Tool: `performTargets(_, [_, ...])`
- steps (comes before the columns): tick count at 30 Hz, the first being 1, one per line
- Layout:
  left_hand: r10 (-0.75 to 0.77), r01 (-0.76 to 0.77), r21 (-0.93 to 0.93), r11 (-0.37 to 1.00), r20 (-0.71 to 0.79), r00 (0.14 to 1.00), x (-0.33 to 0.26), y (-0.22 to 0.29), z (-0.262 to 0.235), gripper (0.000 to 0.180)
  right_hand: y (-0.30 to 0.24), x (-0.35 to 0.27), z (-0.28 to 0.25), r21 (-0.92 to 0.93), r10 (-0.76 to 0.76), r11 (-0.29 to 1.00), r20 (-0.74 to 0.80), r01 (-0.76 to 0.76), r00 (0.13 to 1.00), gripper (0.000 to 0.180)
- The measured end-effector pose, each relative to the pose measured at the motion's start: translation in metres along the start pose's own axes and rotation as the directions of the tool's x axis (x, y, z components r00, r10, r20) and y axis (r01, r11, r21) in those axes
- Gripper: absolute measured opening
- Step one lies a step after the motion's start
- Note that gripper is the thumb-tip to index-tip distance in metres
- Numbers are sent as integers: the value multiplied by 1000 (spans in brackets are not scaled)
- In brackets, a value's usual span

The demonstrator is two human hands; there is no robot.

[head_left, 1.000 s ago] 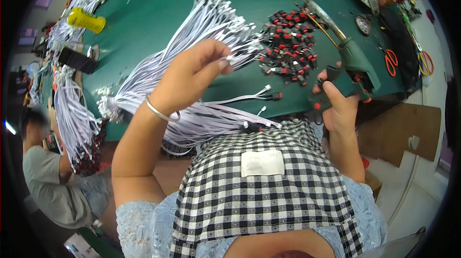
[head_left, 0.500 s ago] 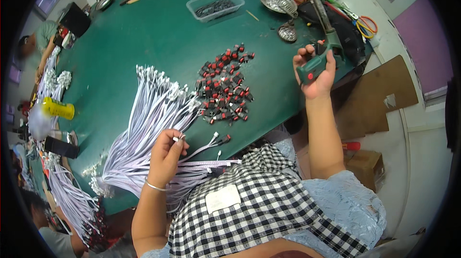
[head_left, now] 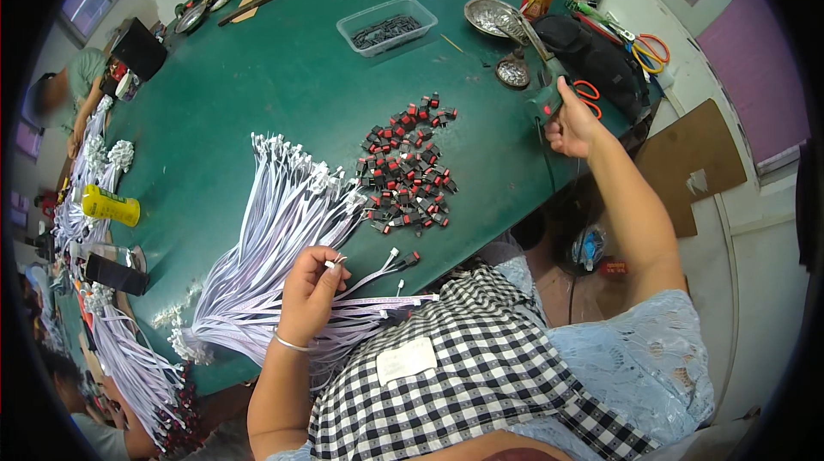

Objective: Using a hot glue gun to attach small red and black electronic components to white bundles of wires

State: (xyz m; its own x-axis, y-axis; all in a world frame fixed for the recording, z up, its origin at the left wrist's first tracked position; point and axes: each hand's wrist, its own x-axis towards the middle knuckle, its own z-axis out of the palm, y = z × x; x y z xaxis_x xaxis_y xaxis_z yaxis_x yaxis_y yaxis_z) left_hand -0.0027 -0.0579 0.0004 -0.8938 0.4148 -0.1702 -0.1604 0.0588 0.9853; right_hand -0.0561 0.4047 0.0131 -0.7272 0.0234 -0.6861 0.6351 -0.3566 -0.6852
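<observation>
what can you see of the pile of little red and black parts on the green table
The pile of red and black parts is a loose heap of many small black blocks, most with a red end or cap, apparently plastic. They lie scattered at all angles on the green table, just right of the fanned white wire bundle, whose ends reach its left edge. Neither hand touches it.

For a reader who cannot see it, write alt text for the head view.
A person's left hand pinches a white wire from a fanned wire bundle on a green table, while the right hand grips a green tool. Red and black connectors lie piled between.
</observation>
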Motion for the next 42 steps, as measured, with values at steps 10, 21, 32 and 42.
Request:
performTargets(10, [11,-11,-10,1000,-2,1000,2,-4,-3,10,-31,-24,43,-979,-671,-3,-149,-204,726,37])
performTargets(21, [21,-20,29,999,-13,1000,-2,-2,1,12,-52,102,104,-861,-633,-417,43,-293,773,21])
performTargets(32, [62,-64,74,995,37,997,-5,0,-3,12,-50,104,154,-685,-462,-717,609,133,645,18])
performTargets(42, [-72,75,-196,978,22,997,4,4,-10,17,-6,99,229,-610,-251,-676,718,414,650,13])
